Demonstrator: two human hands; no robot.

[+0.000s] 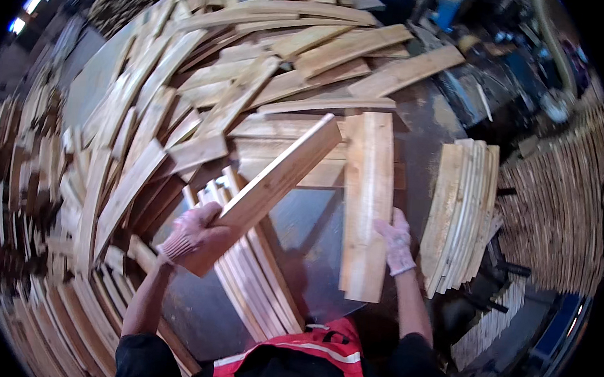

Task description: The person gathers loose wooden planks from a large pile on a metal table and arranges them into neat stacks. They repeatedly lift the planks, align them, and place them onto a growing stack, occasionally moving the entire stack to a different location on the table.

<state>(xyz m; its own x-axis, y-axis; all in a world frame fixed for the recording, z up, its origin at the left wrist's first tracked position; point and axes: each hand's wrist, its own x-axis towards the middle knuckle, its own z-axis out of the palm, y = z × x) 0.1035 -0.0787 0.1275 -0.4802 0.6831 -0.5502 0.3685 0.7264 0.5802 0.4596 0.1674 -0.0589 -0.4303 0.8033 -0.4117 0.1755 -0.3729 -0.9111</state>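
Head view. Clenching tilted plank [274,185] near lower end w/ L gloved hand [197,233], w/ fingers closed round it; slanting up-R above metal tabletop [306,224] & across slat stack [257,278]. Grasping R edge of lengthwise board [368,207], poss. two overlapped, w/ R gloved hand [396,241], w/ thumb on face; can't tell pressure, w/ other fingers partly hidden. For good handling: shift L grip nearer mid for balance, hold upper end off loose plank pile [347,48], support R board underneath, stay clear of neat board stack [460,217], watch for splinters.
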